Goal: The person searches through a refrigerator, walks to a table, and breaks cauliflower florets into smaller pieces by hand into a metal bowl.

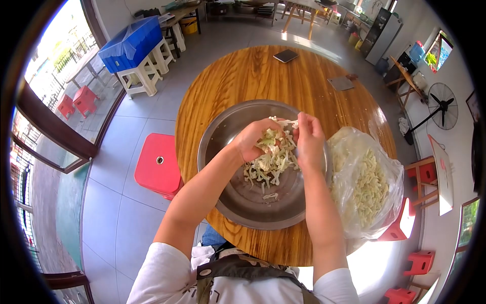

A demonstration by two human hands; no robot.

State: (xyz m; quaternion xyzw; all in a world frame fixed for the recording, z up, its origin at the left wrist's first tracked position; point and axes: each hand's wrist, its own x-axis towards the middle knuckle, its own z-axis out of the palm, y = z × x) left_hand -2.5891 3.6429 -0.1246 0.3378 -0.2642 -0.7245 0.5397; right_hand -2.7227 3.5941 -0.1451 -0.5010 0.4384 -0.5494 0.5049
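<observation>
A wide metal basin point(238, 210) sits on the round wooden table, with a heap of pale cauliflower pieces point(266, 169) in its middle. My left hand point(251, 139) is over the heap, its fingers curled around cauliflower. Level with it on the other side, my right hand point(310, 137) pinches a cauliflower floret point(289, 123) at the fingertips, part of it hidden by the hand. A few loose bits lie on the basin floor. To the right of the basin, a clear plastic bag point(349, 147) holds many more cut cauliflower pieces.
On the wooden table point(223, 76) are a dark phone-like slab point(286, 55) and a cleaver point(341, 82). A red stool point(158, 162) stands against its left side. Further off are a blue crate point(129, 45) on white stools and a standing fan point(442, 105).
</observation>
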